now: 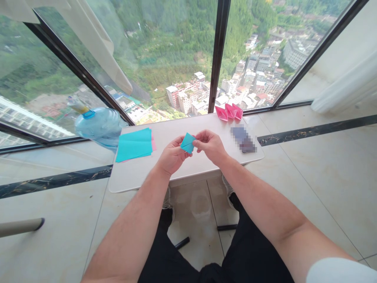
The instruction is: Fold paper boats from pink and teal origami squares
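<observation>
Above the middle of a small white table (165,173), a small folded piece of blue paper (187,143) is held between both hands. It is diamond-shaped, with a crease or slit running across it. My left hand (173,155) grips its left and lower side, fingers partly behind the paper. My right hand (209,144) pinches its right corner between thumb and fingers. On the table's left side lies a stack of blue paper sheets (134,145), with pink paper (153,140) showing from under its right edge.
Several folded pink paper shapes (229,112) stand at the table's back right edge. A phone-like object (242,137), blurred out, lies nearer. A large clear blue water bottle (100,125) rests beyond the table's left end. Tall windows (165,51) rise behind.
</observation>
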`<state>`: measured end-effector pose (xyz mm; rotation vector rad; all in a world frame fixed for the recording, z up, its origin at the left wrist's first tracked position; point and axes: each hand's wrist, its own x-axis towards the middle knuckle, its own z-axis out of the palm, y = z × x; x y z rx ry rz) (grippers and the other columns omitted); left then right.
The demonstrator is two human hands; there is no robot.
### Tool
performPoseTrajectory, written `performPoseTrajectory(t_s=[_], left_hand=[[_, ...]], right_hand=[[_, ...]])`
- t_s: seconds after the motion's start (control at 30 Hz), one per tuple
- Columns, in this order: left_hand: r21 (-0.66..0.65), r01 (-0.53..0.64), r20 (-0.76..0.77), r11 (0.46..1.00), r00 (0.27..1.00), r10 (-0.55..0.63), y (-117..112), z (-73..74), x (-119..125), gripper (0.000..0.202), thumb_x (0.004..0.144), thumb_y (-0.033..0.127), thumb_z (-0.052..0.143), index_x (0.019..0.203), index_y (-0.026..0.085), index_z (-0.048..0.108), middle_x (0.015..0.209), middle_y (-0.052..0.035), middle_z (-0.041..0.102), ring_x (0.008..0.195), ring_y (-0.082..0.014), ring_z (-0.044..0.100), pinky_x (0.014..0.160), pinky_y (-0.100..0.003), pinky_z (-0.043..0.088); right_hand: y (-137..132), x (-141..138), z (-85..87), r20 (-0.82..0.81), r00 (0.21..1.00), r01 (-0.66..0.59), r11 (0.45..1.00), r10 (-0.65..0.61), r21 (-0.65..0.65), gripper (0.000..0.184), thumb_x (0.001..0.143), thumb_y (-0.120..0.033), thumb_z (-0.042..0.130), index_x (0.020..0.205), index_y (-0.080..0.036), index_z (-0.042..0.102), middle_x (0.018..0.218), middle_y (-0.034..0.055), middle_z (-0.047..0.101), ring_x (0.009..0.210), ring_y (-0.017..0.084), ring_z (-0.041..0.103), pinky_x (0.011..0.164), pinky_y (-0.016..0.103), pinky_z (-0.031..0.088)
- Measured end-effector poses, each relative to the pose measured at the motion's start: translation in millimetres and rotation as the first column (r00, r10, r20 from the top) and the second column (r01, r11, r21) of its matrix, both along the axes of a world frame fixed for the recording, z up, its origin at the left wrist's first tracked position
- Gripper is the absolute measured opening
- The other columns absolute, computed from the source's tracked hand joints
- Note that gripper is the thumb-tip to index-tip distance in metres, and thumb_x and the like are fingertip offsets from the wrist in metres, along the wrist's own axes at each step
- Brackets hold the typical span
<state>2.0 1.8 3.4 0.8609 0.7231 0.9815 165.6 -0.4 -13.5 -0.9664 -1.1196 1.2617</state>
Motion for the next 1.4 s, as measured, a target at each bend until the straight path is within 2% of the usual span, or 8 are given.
performPoseTrajectory(t_s=[0.3, 0.47, 0.6, 0.97, 1.1, 1.2, 1.3, 1.4], left_hand=[[0.017, 0.058, -0.001, 0.998, 0.998, -0.058, -0.6, 0.6, -1.9, 0.029, 0.059, 0.015, 0.078, 0.086, 0.017, 0.065, 0.073, 0.0010, 0.059, 0.067, -0.0126, 0.054, 0.058, -0.025, 0.045], [0.017, 0.059, 0.017, 0.998, 0.998, -0.059, -0.4, 1.2, -2.5, 0.030, 0.063, 0.021, 0.081, 0.089, 0.016, 0.068, 0.074, -0.0008, 0.062, 0.067, -0.0134, 0.057, 0.060, -0.026, 0.046], [0.007, 0.071, 0.057, 0.997, 0.996, -0.071, 0.0, 1.0, -2.9, 0.024, 0.067, 0.023, 0.078, 0.087, 0.016, 0.068, 0.075, -0.0021, 0.064, 0.071, -0.0152, 0.061, 0.065, -0.027, 0.048], [-0.110, -0.093, -0.021, 0.990, 0.996, 0.091, -0.1, 0.8, 0.5, 0.024, 0.063, 0.023, 0.079, 0.081, 0.015, 0.067, 0.068, 0.0008, 0.061, 0.060, -0.0099, 0.056, 0.055, -0.022, 0.047], [-0.111, -0.120, -0.062, 0.987, 0.992, 0.114, -0.4, 2.3, 2.1, 0.026, 0.058, 0.021, 0.082, 0.076, 0.014, 0.065, 0.062, 0.0021, 0.059, 0.056, -0.0082, 0.053, 0.054, -0.021, 0.047], [-0.124, -0.137, -0.108, 0.983, 0.986, 0.123, -0.1, 0.8, 2.4, 0.026, 0.057, 0.022, 0.081, 0.073, 0.015, 0.063, 0.061, 0.0021, 0.060, 0.055, -0.0089, 0.054, 0.055, -0.022, 0.047], [-0.116, -0.161, -0.157, 0.980, 0.977, 0.142, 0.5, -3.4, 2.4, 0.028, 0.056, 0.022, 0.082, 0.072, 0.016, 0.060, 0.061, 0.0018, 0.061, 0.058, -0.0111, 0.058, 0.060, -0.025, 0.051], [-0.098, -0.183, -0.180, 0.978, 0.970, 0.163, 1.1, -6.8, 2.6, 0.031, 0.055, 0.024, 0.083, 0.073, 0.017, 0.058, 0.063, 0.0022, 0.061, 0.062, -0.0138, 0.061, 0.065, -0.030, 0.053]], right_hand=[[-2.3, -0.1, 4.1, -0.055, 0.994, -0.098, 0.995, 0.096, -0.030, 0.041, 0.062, -0.044, 0.088, 0.080, -0.019, 0.061, 0.068, -0.0037, 0.064, 0.060, 0.011, 0.060, 0.051, 0.024, 0.052], [-1.5, 0.6, 2.0, -0.115, 0.982, -0.158, 0.987, 0.152, -0.044, 0.042, 0.065, -0.045, 0.087, 0.086, -0.019, 0.061, 0.069, -0.0046, 0.065, 0.056, 0.009, 0.057, 0.052, 0.024, 0.052], [-0.9, 0.0, 1.9, -0.092, 0.982, -0.169, 0.985, 0.164, -0.044, 0.042, 0.066, -0.047, 0.086, 0.087, -0.019, 0.063, 0.070, -0.0026, 0.067, 0.056, 0.010, 0.060, 0.053, 0.025, 0.053], [-1.3, -3.4, 1.5, 0.005, 0.994, -0.111, 0.994, 0.111, -0.019, 0.042, 0.065, -0.048, 0.085, 0.086, -0.018, 0.065, 0.075, 0.0000, 0.069, 0.064, 0.012, 0.062, 0.054, 0.026, 0.056], [-2.9, -2.7, 2.5, 0.025, 0.990, -0.140, 0.990, 0.141, -0.037, 0.037, 0.067, -0.043, 0.084, 0.085, -0.018, 0.064, 0.076, -0.0010, 0.067, 0.066, 0.012, 0.063, 0.053, 0.025, 0.055], [-4.3, -2.5, 4.4, 0.070, 0.984, -0.158, 0.986, 0.162, -0.058, 0.028, 0.067, -0.033, 0.080, 0.083, -0.018, 0.063, 0.076, -0.0017, 0.066, 0.066, 0.012, 0.062, 0.052, 0.024, 0.053], [-5.7, -3.8, 5.8, 0.151, 0.974, -0.159, 0.985, 0.168, -0.073, 0.024, 0.065, -0.023, 0.076, 0.084, -0.018, 0.063, 0.078, -0.0021, 0.066, 0.066, 0.012, 0.062, 0.053, 0.023, 0.051], [-6.4, -6.5, 5.5, 0.194, 0.969, -0.137, 0.985, 0.154, -0.101, 0.024, 0.063, -0.022, 0.073, 0.085, -0.019, 0.063, 0.078, -0.0032, 0.066, 0.066, 0.012, 0.061, 0.052, 0.022, 0.049]])
